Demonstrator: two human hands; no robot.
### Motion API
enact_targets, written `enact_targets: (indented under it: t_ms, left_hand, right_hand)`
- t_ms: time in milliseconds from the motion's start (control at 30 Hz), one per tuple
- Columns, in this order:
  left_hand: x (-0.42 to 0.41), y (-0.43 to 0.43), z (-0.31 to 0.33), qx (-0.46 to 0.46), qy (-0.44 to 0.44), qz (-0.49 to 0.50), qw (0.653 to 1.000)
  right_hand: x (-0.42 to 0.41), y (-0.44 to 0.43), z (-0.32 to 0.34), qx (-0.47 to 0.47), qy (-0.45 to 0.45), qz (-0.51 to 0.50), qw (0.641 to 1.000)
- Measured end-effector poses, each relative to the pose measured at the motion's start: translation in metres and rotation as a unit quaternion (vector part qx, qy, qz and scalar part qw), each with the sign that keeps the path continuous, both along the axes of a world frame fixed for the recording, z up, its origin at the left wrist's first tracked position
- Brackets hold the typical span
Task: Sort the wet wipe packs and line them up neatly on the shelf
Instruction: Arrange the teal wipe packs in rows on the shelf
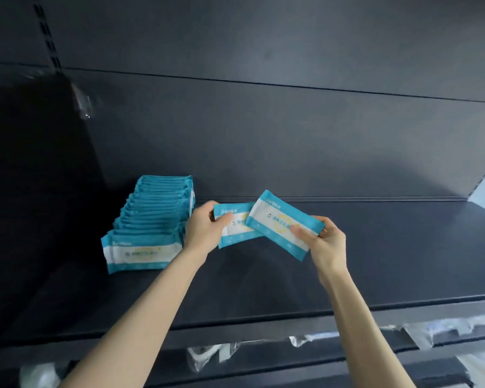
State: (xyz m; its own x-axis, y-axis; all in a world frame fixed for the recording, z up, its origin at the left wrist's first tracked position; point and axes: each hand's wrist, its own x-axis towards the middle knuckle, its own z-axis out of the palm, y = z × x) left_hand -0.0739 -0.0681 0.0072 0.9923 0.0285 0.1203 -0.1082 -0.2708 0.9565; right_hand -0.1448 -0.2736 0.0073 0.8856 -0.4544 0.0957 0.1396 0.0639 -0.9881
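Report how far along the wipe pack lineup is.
Done: a row of packs stands lined up at the left of the shelf. In hand: the left hand holds one pack, the right hand a second pack that overlaps it, above the shelf. Left: both are not yet in the row; no other loose packs show.

We cannot read the blurred print on either held pack, the right-hand pack (pixel 275 219) covers one end of the left-hand pack (pixel 238 237), the row of packs (pixel 157 205) shows mostly top edges, and the left forearm (pixel 151 298) and right forearm (pixel 359 312) run off the bottom edge.
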Motion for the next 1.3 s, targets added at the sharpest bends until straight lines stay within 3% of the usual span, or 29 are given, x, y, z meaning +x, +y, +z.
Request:
enact_targets:
  t_ms: [200, 400, 633, 767, 933, 1100, 1300]
  left_hand:
    - [0.07, -0.019, 0.012, 0.085, -0.003, -0.007, 0.996]
    - [0.13, -0.018, 0.024, 0.147, 0.06, -0.035, 0.987]
    - [0.151, 0.005, 0.037, 0.123, 0.181, -0.141, 0.966]
    - [0.159, 0.007, 0.036, 0.204, 0.126, -0.15, 0.959]
    - [0.17, 0.008, 0.039, 0.397, -0.007, -0.121, 0.91]
    - [0.172, 0.015, 0.037, 0.489, -0.089, -0.11, 0.861]
    - [0.175, 0.023, 0.036, 0.533, -0.145, -0.132, 0.823]
  right_hand:
    - [0.069, -0.013, -0.005, -0.021, 0.018, 0.023, 0.999]
    - [0.136, -0.018, -0.012, -0.059, 0.035, 0.098, 0.993]
    - [0.185, -0.009, -0.03, -0.078, 0.047, 0.198, 0.976]
    - [0.199, 0.005, -0.032, -0.105, 0.031, 0.202, 0.973]
    - [0.208, 0.025, -0.036, -0.159, 0.01, 0.138, 0.977]
    - [0.206, 0.034, -0.038, -0.253, 0.01, 0.121, 0.96]
    - [0.206, 0.037, -0.036, -0.347, 0.007, 0.103, 0.932]
